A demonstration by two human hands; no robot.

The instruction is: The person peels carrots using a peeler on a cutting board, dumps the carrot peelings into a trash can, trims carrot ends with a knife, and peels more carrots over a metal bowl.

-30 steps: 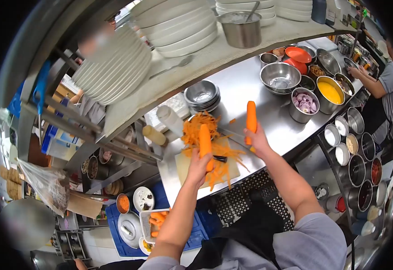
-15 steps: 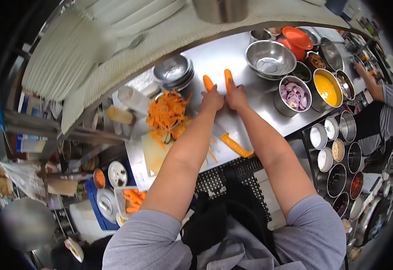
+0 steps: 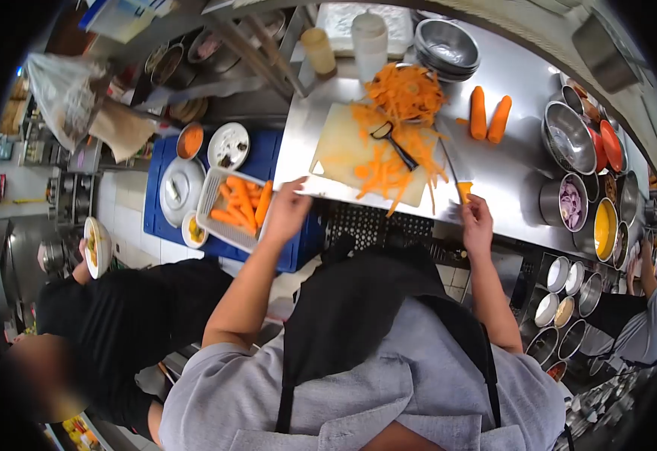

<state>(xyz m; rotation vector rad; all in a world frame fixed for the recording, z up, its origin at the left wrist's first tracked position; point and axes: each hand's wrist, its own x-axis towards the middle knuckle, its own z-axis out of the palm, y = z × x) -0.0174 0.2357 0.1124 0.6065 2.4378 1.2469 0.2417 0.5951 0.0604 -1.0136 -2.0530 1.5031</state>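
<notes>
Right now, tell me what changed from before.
The two carrots, one in each hand before, now lie released on the table. The left hand drew back to the table's edge, the right hand to the knife. Board and shavings stayed.

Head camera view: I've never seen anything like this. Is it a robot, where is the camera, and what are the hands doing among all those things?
There is no robot here. A person wears one camera on their head, looking forward and down, so the bare arms reaching up from below are the wearer's.

On the steel table is a cutting board strewn with carrot shavings, with a black-handled peeler on top. To the right are a yellow-handled knife and, farther back, two whole carrots.

The left hand is at the table's near edge and appears to hold nothing. The right hand is at the knife's handle; whether it grips it, I cannot tell.
</notes>
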